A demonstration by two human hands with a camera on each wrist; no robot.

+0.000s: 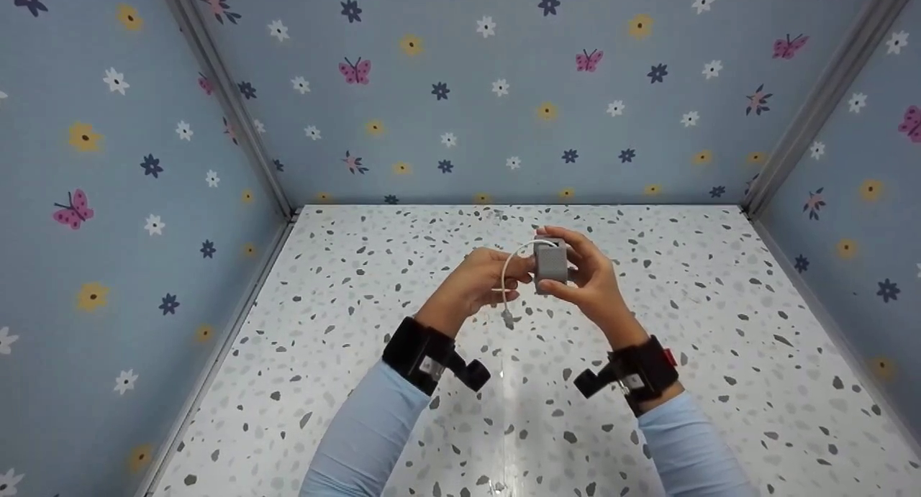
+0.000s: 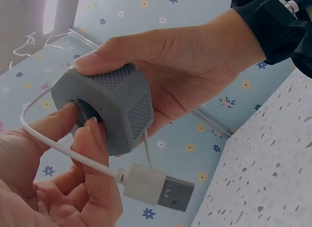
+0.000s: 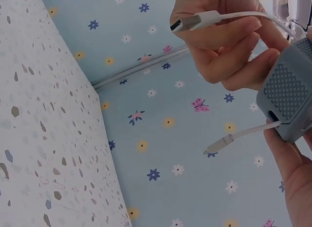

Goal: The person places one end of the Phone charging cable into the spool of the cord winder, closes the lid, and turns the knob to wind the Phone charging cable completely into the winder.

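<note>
A grey block with textured sides [image 1: 552,262] is held up above the speckled table by the right hand [image 1: 593,281], thumb on one side and fingers on the other. In the left wrist view, the thumb and a finger of the left hand [image 2: 73,173] reach into the round opening in the block's face [image 2: 117,110]; what they touch inside is hidden. A white cable [image 2: 73,153] comes out of the block and loops past the left hand to a USB plug [image 2: 158,188]. From a slot in the block [image 3: 287,90], a short end with a small connector [image 3: 219,145] sticks out.
The white speckled table [image 1: 288,425] lies below both hands. Blue walls with flowers and butterflies [image 1: 460,123] stand at the back and both sides, with grey metal strips at the corners. A wrist camera is strapped on each arm.
</note>
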